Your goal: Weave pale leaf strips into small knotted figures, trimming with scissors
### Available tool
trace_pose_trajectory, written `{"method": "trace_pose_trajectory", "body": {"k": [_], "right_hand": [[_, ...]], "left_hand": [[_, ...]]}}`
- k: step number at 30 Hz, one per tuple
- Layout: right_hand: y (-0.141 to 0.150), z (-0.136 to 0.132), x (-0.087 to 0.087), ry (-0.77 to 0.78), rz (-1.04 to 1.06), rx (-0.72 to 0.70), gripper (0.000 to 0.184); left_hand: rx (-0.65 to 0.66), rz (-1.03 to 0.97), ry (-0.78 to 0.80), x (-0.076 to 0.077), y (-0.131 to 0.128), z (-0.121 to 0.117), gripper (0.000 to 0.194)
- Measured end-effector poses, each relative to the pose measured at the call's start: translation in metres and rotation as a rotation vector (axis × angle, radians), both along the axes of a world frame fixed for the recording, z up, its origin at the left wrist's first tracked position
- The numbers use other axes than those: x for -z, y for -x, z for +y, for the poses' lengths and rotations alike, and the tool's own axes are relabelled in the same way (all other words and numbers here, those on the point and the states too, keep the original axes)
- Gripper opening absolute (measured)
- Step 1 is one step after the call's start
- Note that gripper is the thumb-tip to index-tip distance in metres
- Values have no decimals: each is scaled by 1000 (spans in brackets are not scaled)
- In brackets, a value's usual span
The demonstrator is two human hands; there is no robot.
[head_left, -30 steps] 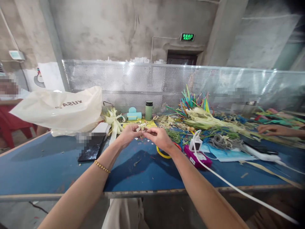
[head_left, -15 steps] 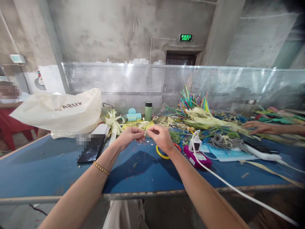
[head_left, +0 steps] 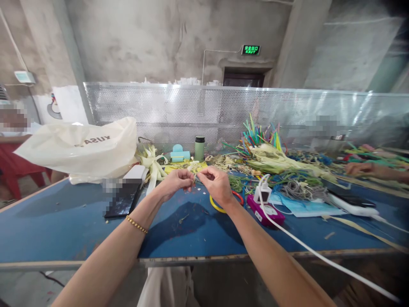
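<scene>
My left hand [head_left: 177, 184] and my right hand [head_left: 216, 183] meet above the blue table [head_left: 118, 243], fingertips pinched close together. A small pale piece seems to sit between them, too small to name. Beneath my right wrist lies a yellow and red ring [head_left: 216, 206], partly covered by the hand. Just beyond my hands are scattered dry husk scraps [head_left: 223, 162] and a yellow sheet [head_left: 179, 165]. A bundle of pale husk strips [head_left: 154, 164] rests to the left of my left hand.
On the left are a black phone [head_left: 123, 202] and a large white bag [head_left: 86, 149]. A green flask [head_left: 199, 150] stands behind. To the right are a purple power strip [head_left: 264, 212], a white cable [head_left: 306, 243], tangled cords [head_left: 298, 187] and another person's hand [head_left: 358, 169].
My fingertips have drawn slightly apart, with both hands still pinched in nearly the same place. The other person's hand at the right has moved away to the right.
</scene>
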State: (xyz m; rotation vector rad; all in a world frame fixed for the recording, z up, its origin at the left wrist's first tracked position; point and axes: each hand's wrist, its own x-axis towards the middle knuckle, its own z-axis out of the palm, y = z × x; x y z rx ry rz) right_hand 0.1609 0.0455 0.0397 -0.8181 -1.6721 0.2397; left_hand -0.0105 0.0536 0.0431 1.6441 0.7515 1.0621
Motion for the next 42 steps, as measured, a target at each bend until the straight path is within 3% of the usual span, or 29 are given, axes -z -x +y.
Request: {"method": "trace_pose_trajectory", "body": {"k": [14,18,27,31,35,42], "right_hand": [[0,1,1,251,8,-90,26],[0,4,5,250,-97,-79,24],[3,6,10,130,-207,95,24],[4,10,14,184,-151,12,2],[4,11,14,240,-122,-45,6],[4,7,12,225,-173,18,5]], "left_hand": [[-121,109,-141,-3,0,-2,13],[-187,148,-192,0,-1,3,9],[-225,305,-363,6,-3,6,6],[-200,294,-390,7,-1,7,6],[-154,286,-392,9,1,10,7],[-149,293,-390,9,0,8,8]]}}
